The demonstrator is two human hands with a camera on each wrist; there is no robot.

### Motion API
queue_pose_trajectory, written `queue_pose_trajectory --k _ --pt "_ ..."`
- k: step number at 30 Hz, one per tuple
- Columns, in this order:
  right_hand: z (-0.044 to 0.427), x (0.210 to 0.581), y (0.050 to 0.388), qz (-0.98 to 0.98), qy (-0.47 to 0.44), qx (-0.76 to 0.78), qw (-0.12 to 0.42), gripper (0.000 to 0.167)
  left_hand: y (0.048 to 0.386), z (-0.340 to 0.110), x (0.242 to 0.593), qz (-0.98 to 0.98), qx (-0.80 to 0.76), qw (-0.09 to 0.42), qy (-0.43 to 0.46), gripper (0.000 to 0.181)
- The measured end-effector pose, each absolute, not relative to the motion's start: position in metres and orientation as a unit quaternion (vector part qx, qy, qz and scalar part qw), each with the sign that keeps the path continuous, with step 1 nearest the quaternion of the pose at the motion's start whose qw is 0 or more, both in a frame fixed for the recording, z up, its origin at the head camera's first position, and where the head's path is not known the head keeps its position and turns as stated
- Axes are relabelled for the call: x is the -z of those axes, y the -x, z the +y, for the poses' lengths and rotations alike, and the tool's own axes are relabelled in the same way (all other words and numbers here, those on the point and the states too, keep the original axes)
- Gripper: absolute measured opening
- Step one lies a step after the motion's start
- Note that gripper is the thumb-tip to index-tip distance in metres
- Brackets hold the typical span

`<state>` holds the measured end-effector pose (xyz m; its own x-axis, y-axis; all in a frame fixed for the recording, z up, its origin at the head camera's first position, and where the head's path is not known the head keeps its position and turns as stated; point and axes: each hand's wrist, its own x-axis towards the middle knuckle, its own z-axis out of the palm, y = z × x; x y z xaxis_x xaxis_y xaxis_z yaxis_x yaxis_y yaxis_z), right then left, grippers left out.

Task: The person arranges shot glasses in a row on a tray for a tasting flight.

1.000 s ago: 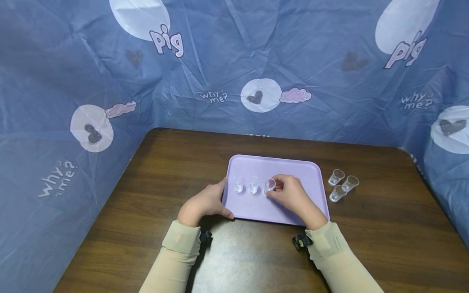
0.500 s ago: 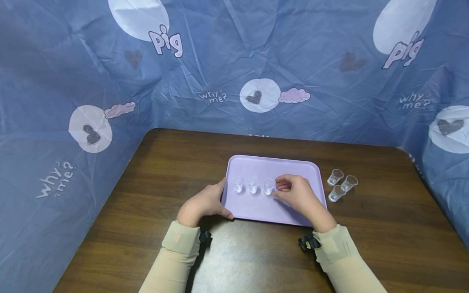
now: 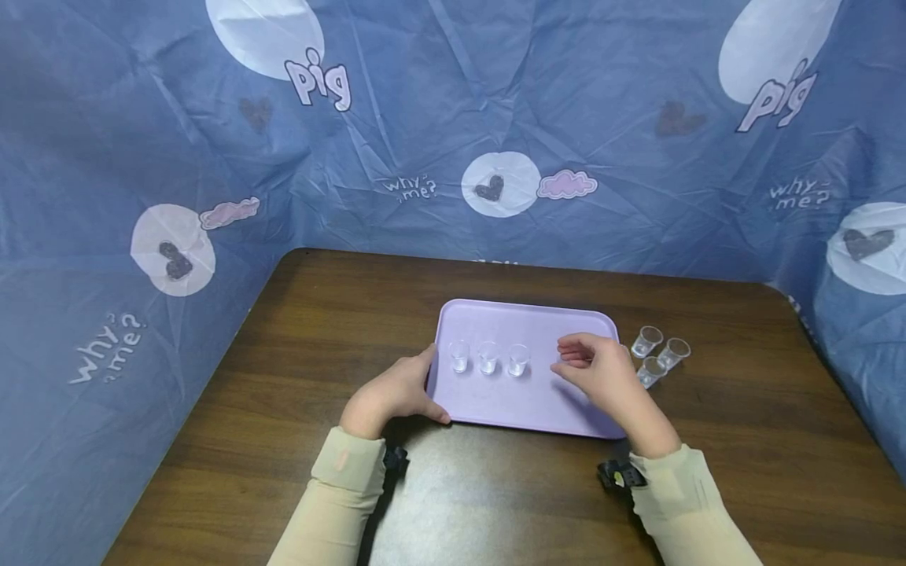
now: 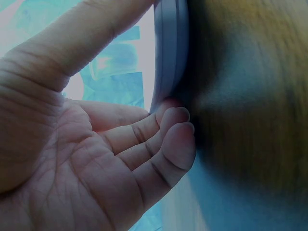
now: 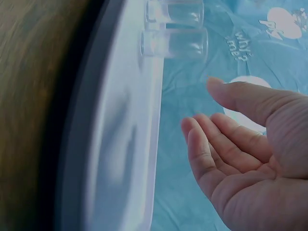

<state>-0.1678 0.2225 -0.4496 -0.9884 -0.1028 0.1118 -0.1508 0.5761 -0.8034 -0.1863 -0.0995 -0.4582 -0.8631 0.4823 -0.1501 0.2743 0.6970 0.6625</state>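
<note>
Taking the purple tray [image 3: 527, 326] as the clock face, with 12 o'clock at the far side, three clear cups stand upright on it, apart from one another: the left cup [image 3: 459, 358] at 9 o'clock, then the middle cup [image 3: 487, 359] and the inner cup [image 3: 518, 362] in line toward the centre. Three more, the far cup [image 3: 647, 343], the outer cup [image 3: 673, 355] and the near cup [image 3: 650, 373], stand close together off the tray at 3 o'clock; whether they touch cannot be determined. On that count, the work is judged half complete, three cups placed and three outstanding. The left hand [image 3: 396, 391] rests at the 8 o'clock corner, thumb and fingers spread along the tray's edge. The right hand [image 3: 598, 373] hovers over the 3 o'clock portion, thumb and fingertips apart, holding nothing, and partly hides the near cup. The bench [image 3: 354, 306] is dark, wood-grained, its far corners rounded, with a pale glare at 6 o'clock. Blue sheeting [image 3: 396, 118], creased and printed with "pig" and "why me?", rises at 12 o'clock and along both flanks.
</note>
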Motion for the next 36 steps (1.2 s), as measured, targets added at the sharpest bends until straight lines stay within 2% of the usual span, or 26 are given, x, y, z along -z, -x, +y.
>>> queue_pose_trajectory --k 7,27,36 --pt "0.238 0.444 0.163 -0.887 -0.063 -0.455 0.039 0.036 0.185 -0.099 0.456 0.907 -0.332 0.157 -0.208 0.111" --pt "0.289 0.427 0.145 -0.892 -0.020 -0.434 0.123 0.038 0.186 -0.100 0.456 0.903 -0.336 0.155 -0.218 0.111" --pt "0.313 0.427 0.135 -0.899 0.006 -0.420 0.126 0.047 0.186 -0.099 0.458 0.905 -0.338 0.158 -0.207 0.114"
